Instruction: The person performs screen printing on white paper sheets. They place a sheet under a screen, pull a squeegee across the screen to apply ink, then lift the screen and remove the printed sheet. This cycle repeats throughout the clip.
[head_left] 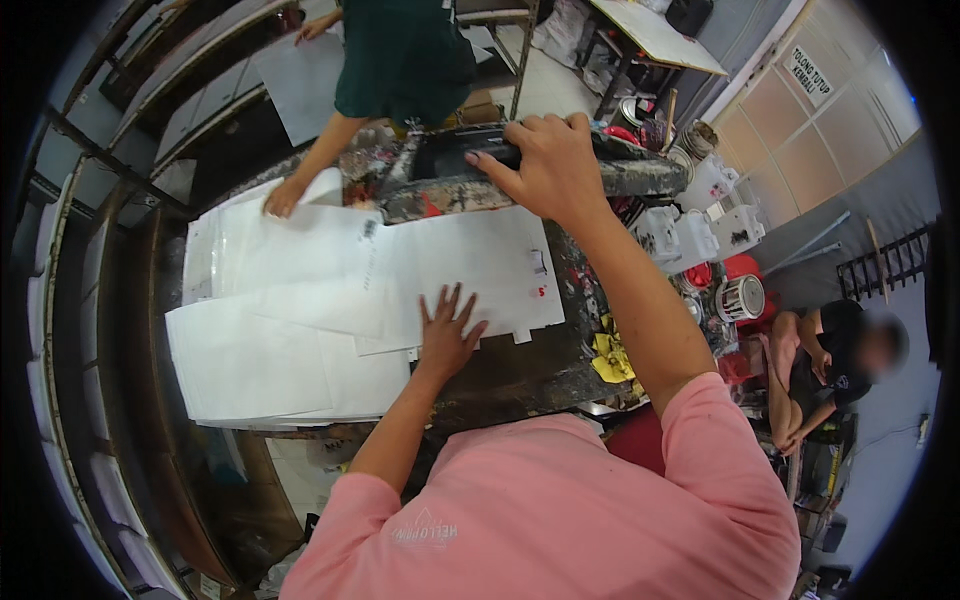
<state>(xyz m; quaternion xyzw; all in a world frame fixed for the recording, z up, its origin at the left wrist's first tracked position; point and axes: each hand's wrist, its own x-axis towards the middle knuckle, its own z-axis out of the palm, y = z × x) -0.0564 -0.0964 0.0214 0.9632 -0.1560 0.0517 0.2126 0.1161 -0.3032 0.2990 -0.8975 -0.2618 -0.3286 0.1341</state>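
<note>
My left hand lies with fingers spread on a flat white cardboard sheet, which has small tabs on its near edge and small red and dark marks at its right end. My right hand is wrapped over the paint-stained screen printing frame at the far side of the table. Dark mesh shows inside that frame, which looks tilted up. Further white sheets overlap in a loose stack to the left.
Across the table a co-worker in dark green rests a hand on the sheets. Crumpled yellow paper lies at the table's right edge, beside paint tubs. Racks stand left; another person sits at right.
</note>
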